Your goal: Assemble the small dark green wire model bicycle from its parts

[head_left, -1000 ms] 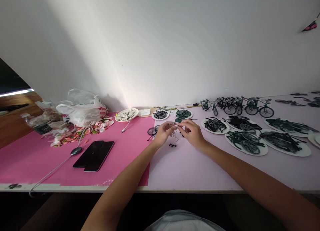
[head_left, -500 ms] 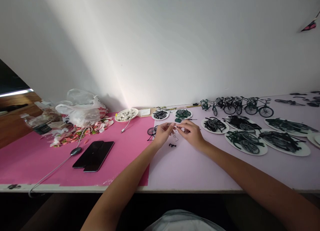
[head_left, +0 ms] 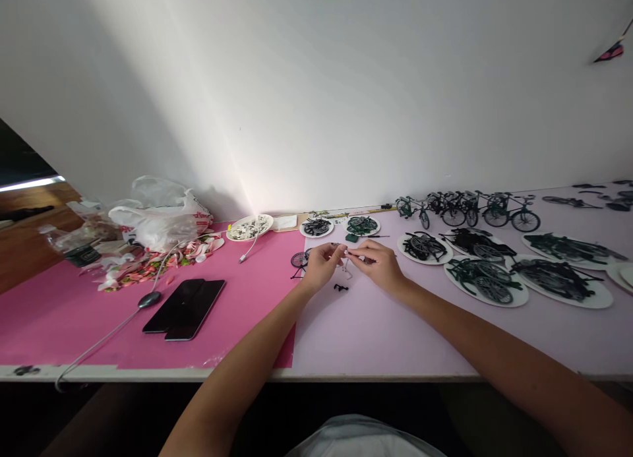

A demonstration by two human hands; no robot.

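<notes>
My left hand (head_left: 324, 266) and my right hand (head_left: 376, 262) meet fingertip to fingertip above the pale sheet. Both are pinched closed around something small and whitish, too small to make out. A thin white piece (head_left: 349, 272) shows just below the fingertips. Under my left hand lies a small black part (head_left: 341, 287). Partly hidden by that hand, a black bicycle piece with a wheel (head_left: 299, 260) rests on the pink sheet's edge. Behind my hands are plates of black parts (head_left: 317, 227) and green parts (head_left: 362, 226).
Plates of bicycle parts (head_left: 487, 282) and assembled miniature bicycles (head_left: 497, 211) are at right. A plate of white pieces (head_left: 250, 227) stands behind left. Dark phones (head_left: 190, 308), a cable with a dark puck (head_left: 149, 300) and a plastic bag (head_left: 165, 219) lie at left.
</notes>
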